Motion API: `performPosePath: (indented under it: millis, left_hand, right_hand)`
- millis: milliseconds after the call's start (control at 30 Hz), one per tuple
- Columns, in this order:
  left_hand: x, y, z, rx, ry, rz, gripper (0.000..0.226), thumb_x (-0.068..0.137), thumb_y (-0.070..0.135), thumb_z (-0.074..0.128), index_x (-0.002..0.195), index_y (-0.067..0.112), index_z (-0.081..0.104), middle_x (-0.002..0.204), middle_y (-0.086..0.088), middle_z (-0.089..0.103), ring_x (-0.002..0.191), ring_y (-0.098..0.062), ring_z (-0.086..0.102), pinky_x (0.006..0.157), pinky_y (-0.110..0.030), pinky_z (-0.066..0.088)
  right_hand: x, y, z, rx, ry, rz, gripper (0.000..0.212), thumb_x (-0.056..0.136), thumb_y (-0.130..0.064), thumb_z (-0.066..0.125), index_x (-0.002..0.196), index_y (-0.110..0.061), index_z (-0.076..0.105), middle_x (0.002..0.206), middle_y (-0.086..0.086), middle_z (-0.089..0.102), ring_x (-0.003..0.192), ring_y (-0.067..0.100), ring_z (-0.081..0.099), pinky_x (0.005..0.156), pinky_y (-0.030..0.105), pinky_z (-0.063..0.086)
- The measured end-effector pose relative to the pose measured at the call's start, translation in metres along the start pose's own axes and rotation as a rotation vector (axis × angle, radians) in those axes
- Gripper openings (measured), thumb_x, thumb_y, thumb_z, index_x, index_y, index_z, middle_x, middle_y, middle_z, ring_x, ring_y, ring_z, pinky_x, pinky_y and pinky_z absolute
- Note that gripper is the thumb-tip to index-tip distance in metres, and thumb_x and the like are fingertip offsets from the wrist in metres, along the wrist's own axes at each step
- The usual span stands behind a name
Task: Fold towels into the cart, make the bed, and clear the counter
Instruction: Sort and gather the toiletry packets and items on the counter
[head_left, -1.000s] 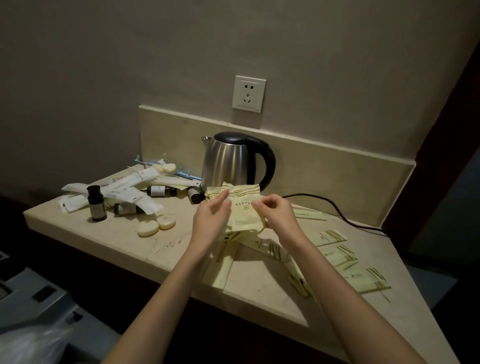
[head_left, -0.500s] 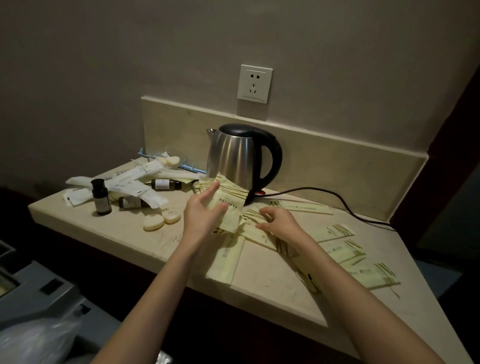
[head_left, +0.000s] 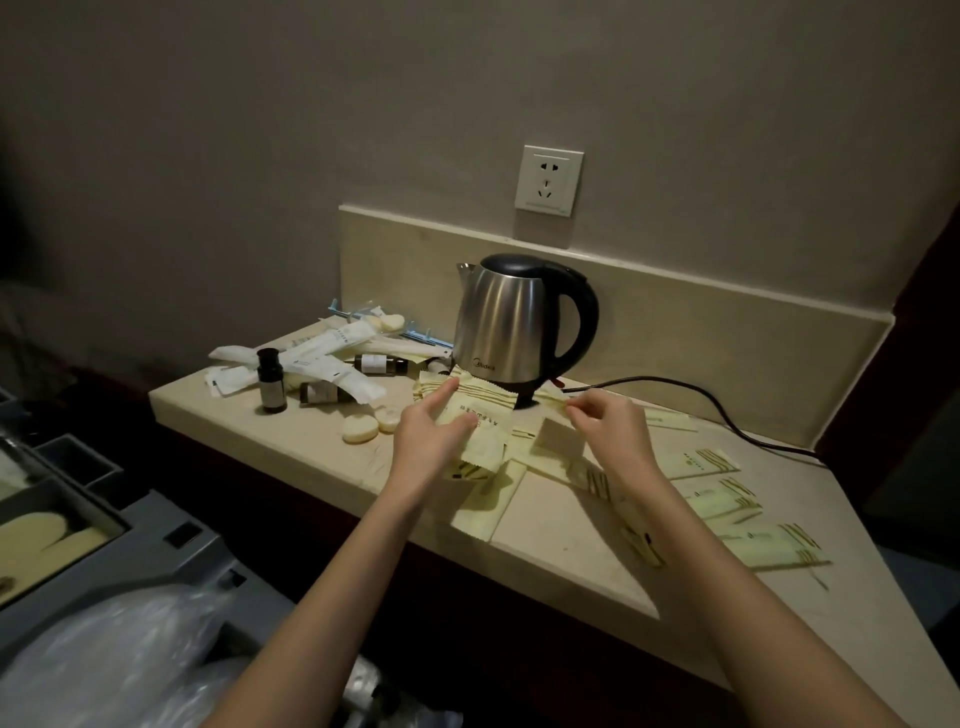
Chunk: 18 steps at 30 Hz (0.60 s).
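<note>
**Counter, amenity packets: two hands at work**

- Left hand (head_left: 434, 434): holds a short stack of pale yellow packets (head_left: 480, 415), thumb across the face, fingers underneath, forefinger stretched toward the kettle. The stack sits at the centre of the counter (head_left: 566, 525), just in front of the kettle base.
- Right hand (head_left: 610, 423): at 3 o'clock of the left, apart from it. Fingertips appear to pinch the edge of a single packet (head_left: 553, 434); the light is dim and the grip is not certain.
- Loose packets (head_left: 722, 501): fanned over the counter from 3 to 5 o'clock of the hands, several lying under the right forearm.
- Handling, as judged: thin sealed sachets, very light, limp and slick, likely to slide off one another. Best taken by a crimped end or squared into a stack and gripped across the flat.
- Kettle (head_left: 506, 332): steel, black handle, at 12 o'clock, its cord (head_left: 727, 410) running off to 3 o'clock.
- White wrapped items (head_left: 317, 353), small dark bottles (head_left: 271, 382) and round soaps (head_left: 361, 428): at 9 to 10 o'clock.
- Cart (head_left: 150, 545): grey, at 8 o'clock, cut off by the frame; clear plastic (head_left: 104, 660) covers its near part. Packet print is too small to read.
</note>
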<state>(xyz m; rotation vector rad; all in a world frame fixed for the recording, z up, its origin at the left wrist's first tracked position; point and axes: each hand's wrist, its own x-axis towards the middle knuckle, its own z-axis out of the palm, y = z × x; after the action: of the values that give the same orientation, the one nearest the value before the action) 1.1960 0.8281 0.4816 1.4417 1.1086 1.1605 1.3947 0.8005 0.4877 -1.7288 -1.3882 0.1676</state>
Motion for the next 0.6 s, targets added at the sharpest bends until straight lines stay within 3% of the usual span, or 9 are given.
performPosePath:
  millis: [133, 267, 333, 433, 500, 600]
  left_hand:
    - [-0.024, 0.000, -0.003, 0.001, 0.010, -0.012, 0.056, 0.088, 0.013, 0.064, 0.140, 0.023, 0.044, 0.147, 0.000, 0.041, 0.135, -0.017, 0.037, 0.110, -0.037, 0.035]
    - [-0.051, 0.004, -0.004, -0.035, 0.039, -0.031, 0.054, 0.089, 0.011, 0.061, 0.139, 0.024, 0.045, 0.146, 0.003, 0.043, 0.125, -0.017, 0.048, 0.100, -0.034, 0.046]
    - [-0.066, 0.006, -0.006, -0.079, 0.059, -0.039, 0.050, 0.092, 0.010, 0.055, 0.139, 0.026, 0.046, 0.147, 0.004, 0.042, 0.127, -0.018, 0.047, 0.104, -0.037, 0.043]
    - [-0.090, 0.011, -0.013, -0.129, 0.070, -0.035, 0.042, 0.099, 0.012, 0.041, 0.139, 0.022, 0.046, 0.149, 0.004, 0.038, 0.135, -0.014, 0.035, 0.105, -0.025, 0.033]
    - [-0.102, 0.012, -0.018, -0.181, 0.077, -0.043, 0.039, 0.101, 0.021, 0.039, 0.140, 0.019, 0.045, 0.148, 0.003, 0.039, 0.136, -0.014, 0.035, 0.104, -0.024, 0.032]
    - [-0.112, 0.013, -0.026, -0.223, 0.084, -0.051, 0.054, 0.092, 0.043, 0.054, 0.138, 0.017, 0.048, 0.144, 0.001, 0.045, 0.132, -0.016, 0.042, 0.106, -0.030, 0.035]
  right_hand:
    - [-0.037, -0.036, -0.008, 0.221, -0.019, -0.090, 0.015, 0.089, -0.010, 0.062, 0.101, -0.012, 0.071, 0.092, -0.009, 0.067, 0.091, 0.000, 0.061, 0.081, 0.015, 0.047]
    - [-0.074, -0.054, -0.002, 0.136, -0.151, -0.223, 0.016, 0.087, -0.009, 0.064, 0.101, -0.015, 0.071, 0.099, -0.005, 0.068, 0.096, 0.004, 0.061, 0.089, 0.020, 0.049]
    - [-0.089, -0.056, -0.001, 0.125, -0.172, -0.238, 0.017, 0.087, -0.008, 0.064, 0.101, -0.014, 0.071, 0.102, -0.003, 0.069, 0.099, 0.007, 0.061, 0.091, 0.022, 0.049]
    - [-0.106, -0.061, -0.004, 0.137, -0.201, -0.246, 0.017, 0.088, -0.009, 0.064, 0.101, -0.015, 0.072, 0.104, -0.005, 0.069, 0.099, 0.003, 0.060, 0.088, 0.008, 0.043]
    - [-0.113, -0.066, -0.005, 0.121, -0.219, -0.263, 0.018, 0.087, -0.009, 0.065, 0.102, -0.016, 0.072, 0.104, -0.006, 0.069, 0.096, 0.000, 0.058, 0.084, 0.000, 0.039]
    - [-0.120, -0.078, -0.002, 0.110, -0.281, -0.303, 0.021, 0.086, -0.010, 0.066, 0.105, -0.017, 0.072, 0.106, -0.006, 0.069, 0.096, -0.001, 0.058, 0.089, 0.006, 0.042]
